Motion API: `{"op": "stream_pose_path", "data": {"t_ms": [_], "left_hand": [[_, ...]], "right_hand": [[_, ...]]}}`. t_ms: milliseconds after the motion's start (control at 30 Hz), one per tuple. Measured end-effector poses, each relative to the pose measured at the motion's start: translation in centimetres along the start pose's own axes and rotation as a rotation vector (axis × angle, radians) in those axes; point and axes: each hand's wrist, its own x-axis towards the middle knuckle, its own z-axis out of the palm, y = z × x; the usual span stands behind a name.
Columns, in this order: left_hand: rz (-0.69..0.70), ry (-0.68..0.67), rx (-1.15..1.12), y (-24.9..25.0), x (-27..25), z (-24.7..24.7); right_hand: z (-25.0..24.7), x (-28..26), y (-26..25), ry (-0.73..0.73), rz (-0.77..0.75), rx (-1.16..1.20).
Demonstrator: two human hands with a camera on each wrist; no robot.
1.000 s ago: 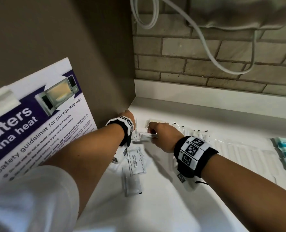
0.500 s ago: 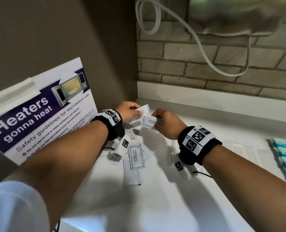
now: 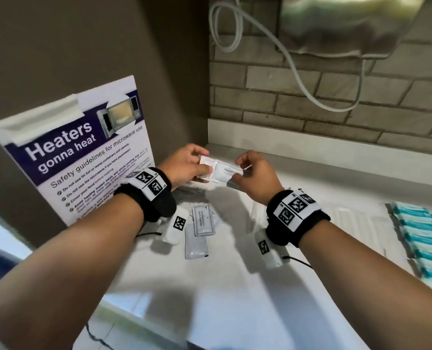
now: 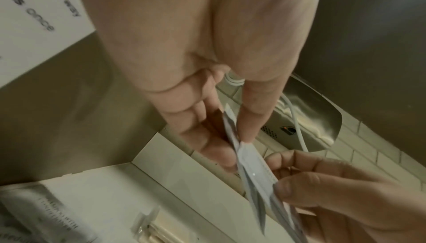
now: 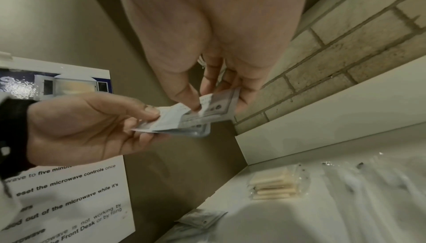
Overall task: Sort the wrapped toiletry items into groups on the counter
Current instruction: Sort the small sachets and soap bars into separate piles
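Both hands hold a small stack of white shampoo sachets [image 3: 222,171] in the air over the counter's back-left corner. My left hand [image 3: 205,164] pinches the stack's left end between thumb and fingers [image 4: 247,119]. My right hand [image 3: 241,167] pinches the right end, its thumb [image 5: 186,97] lying on top of the sachets [image 5: 207,112]. In the left wrist view the sachets [image 4: 253,165] show edge-on and fanned. Two more sachets [image 3: 201,221] [image 3: 196,245] lie flat on the white counter [image 3: 235,286] below my wrists.
A row of clear wrapped items [image 3: 349,218] and a row of teal wrapped items [image 3: 422,238] lie to the right. A cotton swab packet [image 5: 274,185] sits near the back wall. A microwave safety poster [image 3: 83,157] hangs left; a steel unit [image 3: 349,24] with a cable hangs above.
Both hands rose from the counter's back corner with sachets and came together; the sachets now overlap in one stack held between them.
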Motion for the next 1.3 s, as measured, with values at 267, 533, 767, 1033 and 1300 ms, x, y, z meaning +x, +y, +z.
{"op": "stream_pose_path", "data": {"t_ms": [267,533,767,1033,1300], "left_hand": [[0.028,0.065,-0.046,-1.5,-1.8,0.3],[0.115,0.375,-0.004,-0.5,-1.5,-1.4],[0.139,0.377,0.037,-0.3,-1.3,-2.0],[0.12,0.451,-0.012,-0.3,-0.6,-1.9],[0.146,0.557,-0.001,-0.9,1.2,-2.5]], "right_hand": [[1.2,-0.5,-0.7,0.048,-0.078,-0.018],[3.9,-0.9,-0.3,-0.256,0.114,-0.333],[8.0,-1.6,-0.4,-0.646,-0.012,-0.665],[8.8,0.0,-0.1,-0.845,-0.236,-0.783],[8.1,3.5,0.1,-0.808,-0.124,-0.594]]}}
